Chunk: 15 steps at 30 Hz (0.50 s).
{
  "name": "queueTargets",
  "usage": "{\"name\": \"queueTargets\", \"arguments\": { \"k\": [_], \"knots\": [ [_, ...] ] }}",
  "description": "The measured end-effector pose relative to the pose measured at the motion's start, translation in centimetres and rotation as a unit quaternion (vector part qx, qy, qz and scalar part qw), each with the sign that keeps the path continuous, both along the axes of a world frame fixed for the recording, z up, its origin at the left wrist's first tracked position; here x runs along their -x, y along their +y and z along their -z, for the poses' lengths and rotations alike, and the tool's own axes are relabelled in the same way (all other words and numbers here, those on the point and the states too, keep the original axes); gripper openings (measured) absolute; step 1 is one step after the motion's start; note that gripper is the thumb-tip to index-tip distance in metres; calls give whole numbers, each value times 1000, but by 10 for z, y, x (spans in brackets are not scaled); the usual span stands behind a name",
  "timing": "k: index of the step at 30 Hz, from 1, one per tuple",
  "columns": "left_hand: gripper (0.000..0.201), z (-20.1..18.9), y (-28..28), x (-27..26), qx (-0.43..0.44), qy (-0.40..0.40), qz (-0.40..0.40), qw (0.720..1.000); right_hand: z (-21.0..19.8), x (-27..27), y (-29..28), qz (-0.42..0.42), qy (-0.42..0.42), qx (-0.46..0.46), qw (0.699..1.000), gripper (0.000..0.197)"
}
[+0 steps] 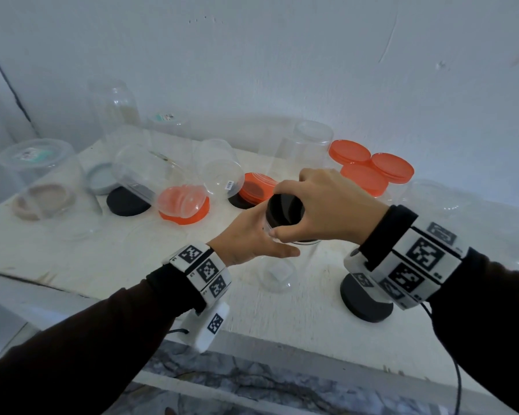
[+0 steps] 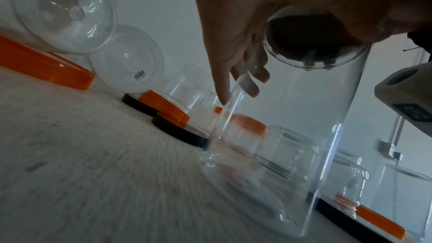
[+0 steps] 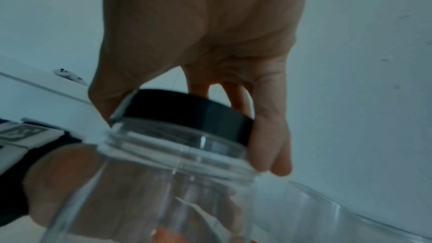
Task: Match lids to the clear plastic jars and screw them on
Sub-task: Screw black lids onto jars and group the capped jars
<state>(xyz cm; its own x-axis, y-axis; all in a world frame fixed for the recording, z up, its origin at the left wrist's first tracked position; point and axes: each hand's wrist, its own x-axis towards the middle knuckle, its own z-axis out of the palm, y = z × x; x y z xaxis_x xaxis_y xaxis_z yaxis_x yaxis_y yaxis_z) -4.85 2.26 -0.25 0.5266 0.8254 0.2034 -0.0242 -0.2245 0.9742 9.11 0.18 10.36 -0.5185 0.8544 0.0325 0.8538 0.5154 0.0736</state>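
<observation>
A tall clear jar (image 1: 277, 274) stands upright on the white table (image 1: 72, 250), near its front middle. My left hand (image 1: 252, 241) holds the jar just under its neck, thumb across the front. A black lid (image 1: 283, 209) sits on the jar's mouth, and my right hand (image 1: 321, 202) grips its rim from above with curled fingers and thumb. The right wrist view shows the black lid (image 3: 187, 112) on the jar's threaded neck (image 3: 177, 147), slightly tilted. From the left wrist view the lid (image 2: 304, 38) shows dark through the jar's wall (image 2: 292, 136).
Three orange lids (image 1: 372, 169) lie at the back right. Another black lid (image 1: 366, 304) lies under my right wrist, a third (image 1: 126, 202) at left. Several clear jars (image 1: 144, 172) lie or stand across the back. The table's front edge (image 1: 252, 348) is close.
</observation>
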Motion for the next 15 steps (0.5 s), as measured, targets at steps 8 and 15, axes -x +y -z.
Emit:
{"name": "queueTargets", "arguments": {
  "k": [8,15],
  "knots": [
    [73,-10,8,7,13,65,69,995,-22,-9,6,-76,-59,194,976,78],
    [70,-8,11,7,31,66,75,995,-16,-6,12,-96,-31,117,988,71]
  ]
}}
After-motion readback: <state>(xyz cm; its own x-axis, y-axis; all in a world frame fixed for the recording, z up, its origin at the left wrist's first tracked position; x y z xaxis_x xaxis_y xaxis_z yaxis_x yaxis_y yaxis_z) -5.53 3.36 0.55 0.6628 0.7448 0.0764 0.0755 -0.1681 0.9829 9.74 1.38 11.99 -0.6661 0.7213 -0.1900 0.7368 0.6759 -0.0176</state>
